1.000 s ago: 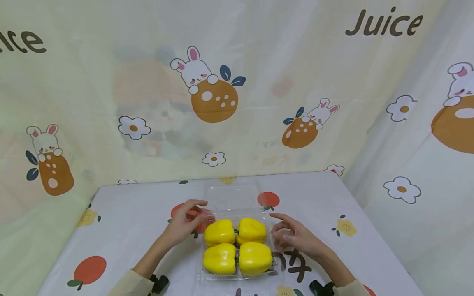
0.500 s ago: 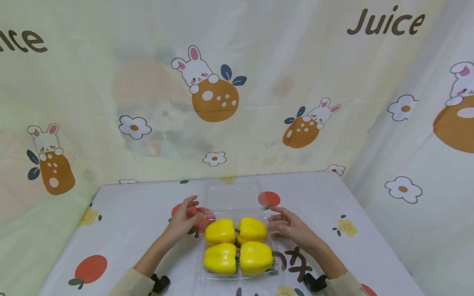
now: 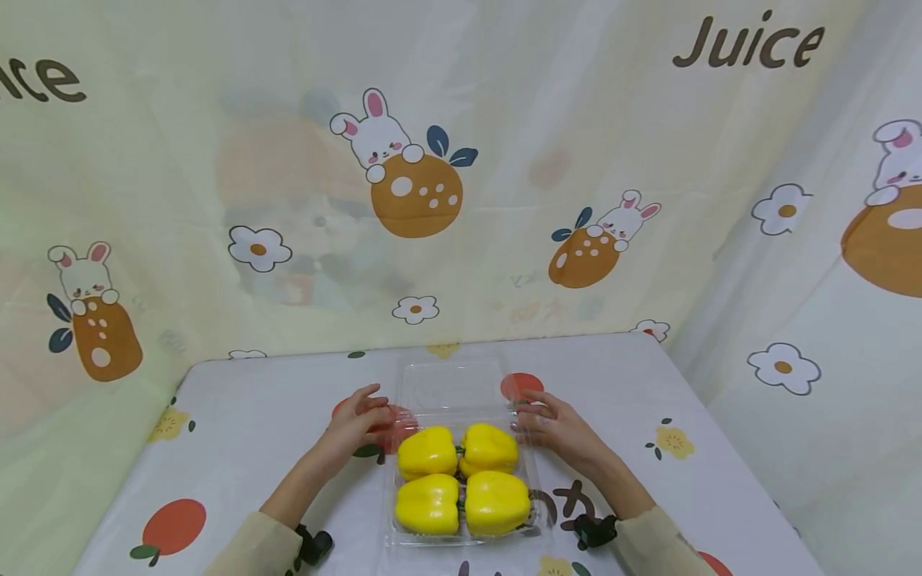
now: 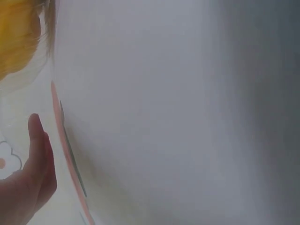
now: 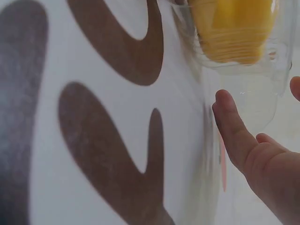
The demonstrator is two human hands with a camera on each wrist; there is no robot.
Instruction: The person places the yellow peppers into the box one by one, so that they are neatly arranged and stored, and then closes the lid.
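A clear plastic clamshell tray (image 3: pixel 393 534) sits on the table near me, holding several yellow bell peppers (image 3: pixel 458 480). Its clear lid (image 3: pixel 450 384) lies folded back flat on the table behind them. My left hand (image 3: pixel 378 404) is at the lid's left edge by the hinge, fingers loosely bent and touching the plastic. My right hand (image 3: pixel 524 408) mirrors it at the lid's right edge. In the right wrist view a straight finger (image 5: pixel 234 131) lies beside the clear tray (image 5: pixel 255 89) and a pepper (image 5: pixel 234 28). The left wrist view shows straight fingers (image 4: pixel 33 159) and a blurred pepper (image 4: pixel 16 37).
The table (image 3: pixel 238 416) wears a white cloth printed with fruit and flowers. Printed curtain walls (image 3: pixel 432 200) close the back and right sides. Black wrist mounts (image 3: pixel 314 546) show at both sleeves.
My right hand has slid forward from beside the peppers to the lid's right edge. The left hand has shifted only slightly at the lid's left edge.
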